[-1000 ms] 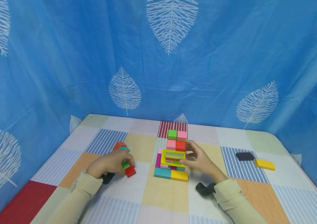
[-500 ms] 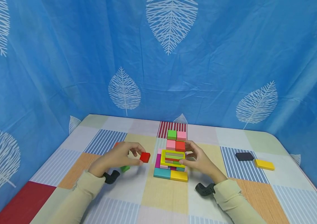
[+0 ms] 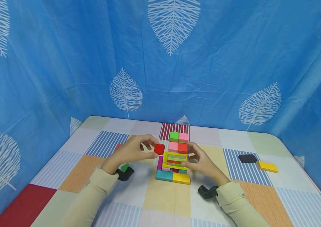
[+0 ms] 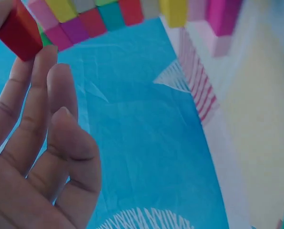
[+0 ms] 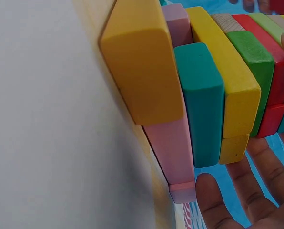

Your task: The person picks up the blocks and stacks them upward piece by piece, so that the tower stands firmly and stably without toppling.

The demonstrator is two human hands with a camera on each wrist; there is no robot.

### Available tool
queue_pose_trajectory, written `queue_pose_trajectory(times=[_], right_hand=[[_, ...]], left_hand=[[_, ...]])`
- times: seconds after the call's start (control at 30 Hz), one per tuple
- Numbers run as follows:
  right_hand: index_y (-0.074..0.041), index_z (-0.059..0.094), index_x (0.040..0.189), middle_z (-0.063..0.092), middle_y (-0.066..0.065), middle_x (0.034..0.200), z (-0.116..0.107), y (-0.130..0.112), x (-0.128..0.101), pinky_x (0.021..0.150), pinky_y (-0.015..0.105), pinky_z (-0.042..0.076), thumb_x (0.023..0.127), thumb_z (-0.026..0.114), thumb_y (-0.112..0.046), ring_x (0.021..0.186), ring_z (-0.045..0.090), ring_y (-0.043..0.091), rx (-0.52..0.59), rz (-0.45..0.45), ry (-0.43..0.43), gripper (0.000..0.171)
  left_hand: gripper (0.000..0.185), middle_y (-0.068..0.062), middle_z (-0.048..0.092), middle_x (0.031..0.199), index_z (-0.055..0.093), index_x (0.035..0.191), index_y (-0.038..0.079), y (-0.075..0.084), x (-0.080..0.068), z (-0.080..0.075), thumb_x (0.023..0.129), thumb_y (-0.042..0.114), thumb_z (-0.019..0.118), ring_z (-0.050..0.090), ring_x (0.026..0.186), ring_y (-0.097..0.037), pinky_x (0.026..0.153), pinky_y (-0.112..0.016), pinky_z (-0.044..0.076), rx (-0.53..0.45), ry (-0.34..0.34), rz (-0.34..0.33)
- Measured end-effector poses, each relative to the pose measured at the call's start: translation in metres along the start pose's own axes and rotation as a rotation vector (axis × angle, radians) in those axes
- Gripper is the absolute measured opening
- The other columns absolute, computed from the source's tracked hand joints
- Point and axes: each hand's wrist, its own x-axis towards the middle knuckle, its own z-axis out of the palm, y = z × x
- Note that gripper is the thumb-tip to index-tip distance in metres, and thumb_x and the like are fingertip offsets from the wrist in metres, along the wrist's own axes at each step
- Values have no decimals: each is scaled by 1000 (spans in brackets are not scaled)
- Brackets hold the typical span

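The left hand [image 3: 133, 151] pinches a small red cube [image 3: 159, 149] by its opposite faces, just left of the block tower [image 3: 174, 157]. It looks light, rigid and smooth. The right hand [image 3: 198, 159], fingers loosely curved, steadies the tower's right side.

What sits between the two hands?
In the head view, the block tower stands between the left hand, which pinches a red cube, and the right hand at the tower's side.
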Motion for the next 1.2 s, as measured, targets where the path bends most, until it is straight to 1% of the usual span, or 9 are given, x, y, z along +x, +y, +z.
queue_pose_trajectory(times=[0.13, 0.23, 0.4, 0.5, 0.67, 0.9, 1.03, 1.2], right_hand=[[6, 49, 151, 66, 22, 132, -1, 0, 0, 96, 28, 57, 91, 83, -6, 116, 62, 10, 6, 6, 1, 70], [6, 49, 151, 66, 23, 133, -1, 0, 0, 96, 28, 57, 91, 83, -7, 117, 62, 11, 8, 9, 1, 70], [5, 50, 152, 66, 23, 133, 0, 0, 0, 96, 29, 57, 92, 83, -8, 117, 62, 11, 11, 13, -4, 70], [6, 49, 152, 66, 23, 133, 0, 0, 0, 96, 29, 57, 92, 82, -8, 117, 62, 11, 12, 10, -6, 70], [7, 49, 151, 66, 22, 132, 0, 1, 0, 96, 28, 57, 91, 83, -8, 116, 62, 9, 3, 4, -1, 70], [7, 50, 150, 68, 16, 129, 0, 1, -1, 96, 29, 57, 91, 83, -7, 116, 62, 11, -1, -17, 5, 68], [7, 50, 150, 67, 17, 130, 0, 1, -1, 96, 30, 57, 91, 83, -7, 116, 63, 11, 1, -23, 3, 69], [7, 50, 149, 67, 19, 130, 0, 1, -1, 96, 30, 57, 91, 83, -8, 116, 62, 11, 5, -10, 4, 69]], left_hand=[[34, -1, 77, 113, 76, 122, 8, 9, 10, 3, 92, 20, 87, 68, 97, -20, 81, -33, 59, -8, 32, -4], [38, -3, 76, 116, 76, 126, 7, 13, 16, 7, 93, 21, 87, 66, 96, -17, 81, -31, 60, -19, 47, -4], [39, -6, 76, 116, 74, 125, 4, 16, 22, 13, 93, 21, 88, 65, 95, -17, 79, -29, 59, -40, 57, 20], [39, -7, 75, 115, 73, 124, 3, 17, 25, 17, 92, 20, 88, 65, 95, -17, 78, -28, 59, -45, 68, 15], [37, -6, 75, 112, 73, 120, 3, 16, 27, 22, 91, 20, 89, 67, 96, -22, 78, -28, 59, -44, 88, -4], [37, -8, 74, 110, 72, 120, 3, 18, 30, 27, 91, 18, 90, 69, 103, -37, 78, -26, 59, -49, 103, -7], [38, -8, 73, 108, 70, 119, 3, 19, 31, 28, 90, 17, 91, 69, 102, -37, 77, -25, 59, -34, 119, -5], [39, -7, 72, 104, 68, 117, 3, 20, 31, 27, 88, 16, 92, 69, 99, -34, 76, -26, 59, -26, 134, 6]])
